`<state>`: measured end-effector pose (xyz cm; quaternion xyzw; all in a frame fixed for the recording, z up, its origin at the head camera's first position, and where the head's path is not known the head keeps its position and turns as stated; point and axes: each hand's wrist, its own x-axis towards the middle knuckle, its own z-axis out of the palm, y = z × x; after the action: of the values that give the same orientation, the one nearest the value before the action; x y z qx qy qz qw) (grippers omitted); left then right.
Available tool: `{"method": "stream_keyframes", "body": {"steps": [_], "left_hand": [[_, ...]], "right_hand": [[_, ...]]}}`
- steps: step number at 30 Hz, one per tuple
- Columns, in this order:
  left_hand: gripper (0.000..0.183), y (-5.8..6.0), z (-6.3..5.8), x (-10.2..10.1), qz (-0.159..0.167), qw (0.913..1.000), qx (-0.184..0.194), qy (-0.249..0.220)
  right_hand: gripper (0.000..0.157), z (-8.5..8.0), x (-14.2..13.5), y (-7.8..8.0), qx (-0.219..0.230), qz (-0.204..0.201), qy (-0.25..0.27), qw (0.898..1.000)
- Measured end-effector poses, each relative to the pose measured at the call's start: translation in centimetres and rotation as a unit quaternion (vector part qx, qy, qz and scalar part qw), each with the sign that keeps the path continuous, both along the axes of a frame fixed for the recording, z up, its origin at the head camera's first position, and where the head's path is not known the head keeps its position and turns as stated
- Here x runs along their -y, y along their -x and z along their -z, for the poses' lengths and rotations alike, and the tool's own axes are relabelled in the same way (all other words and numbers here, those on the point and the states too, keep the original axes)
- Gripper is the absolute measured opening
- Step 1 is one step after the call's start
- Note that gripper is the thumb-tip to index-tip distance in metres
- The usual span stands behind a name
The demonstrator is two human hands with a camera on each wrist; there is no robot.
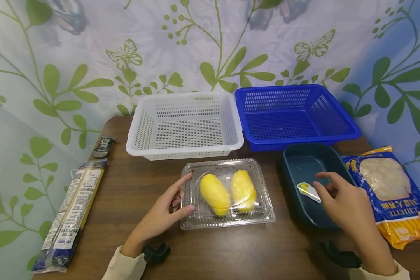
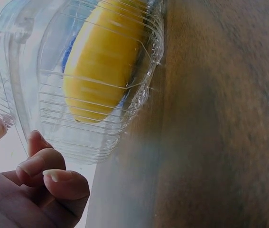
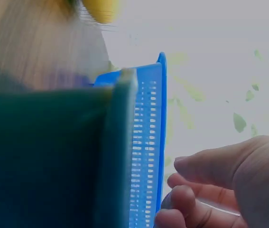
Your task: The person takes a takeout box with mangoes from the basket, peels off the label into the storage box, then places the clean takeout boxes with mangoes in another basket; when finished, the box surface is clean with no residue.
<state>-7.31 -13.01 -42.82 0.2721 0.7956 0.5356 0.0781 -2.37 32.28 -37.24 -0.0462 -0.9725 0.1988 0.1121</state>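
A clear plastic clamshell box (image 1: 227, 223) with two yellow mango-shaped fruits (image 1: 215, 193) inside lies on the table. My left hand (image 1: 162, 212) is at its left side, index finger and thumb spread and touching the lid's edge. In the left wrist view, the other fingers (image 2: 65, 185) bend loosely beside the box wall. My right hand (image 1: 348, 200) hovers over the dark teal tub (image 1: 290, 171), its fingers loosely bent with nothing between them. Inside the tub, a small white tool with a yellow-green end (image 1: 308, 191) lies close to the right fingertips.
Behind the box stand a white slotted basket (image 1: 185, 149) and a blue one (image 1: 301, 138). A blue and orange pasta bag (image 1: 388, 190) lies right of the tub. At the left are a long noodle packet (image 1: 73, 212) and a small dark wrapped item (image 1: 104, 146).
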Motion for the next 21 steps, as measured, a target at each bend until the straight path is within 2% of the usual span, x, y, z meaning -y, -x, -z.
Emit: {"method": "stream_keyframes", "body": {"steps": [7, 10, 12, 14, 18, 21], "left_hand": [[0.076, 0.1, 0.1, 0.1, 0.002, 1.0000, -0.003, -0.003], [0.077, 0.0, 0.1, 0.1, 0.000, 1.0000, -0.004, -0.002], [0.077, 0.0, 0.1, 0.1, 0.000, 1.0000, -0.004, -0.002], [0.077, 0.0, 0.1, 0.0, 0.001, 1.0000, 0.000, -0.002], [0.077, -0.1, 0.1, 0.0, 0.003, 0.9998, 0.017, -0.004], [0.076, -0.1, 0.1, 0.0, -0.002, 0.9998, 0.021, -0.006]], "right_hand": [[0.032, -1.6, -1.2, 0.5, -0.010, -0.035, 0.017, 0.999], [0.033, -2.1, -1.9, 1.4, -0.010, -0.036, 0.054, 0.998], [0.033, -2.2, -2.6, 2.2, -0.007, -0.030, 0.101, 0.994], [0.029, -2.0, -3.4, 3.1, 0.000, -0.033, 0.171, 0.985], [0.020, -1.9, -4.3, 5.0, 0.029, -0.067, 0.297, 0.952], [0.021, -2.4, -4.4, 6.3, 0.057, -0.083, 0.324, 0.941]]}}
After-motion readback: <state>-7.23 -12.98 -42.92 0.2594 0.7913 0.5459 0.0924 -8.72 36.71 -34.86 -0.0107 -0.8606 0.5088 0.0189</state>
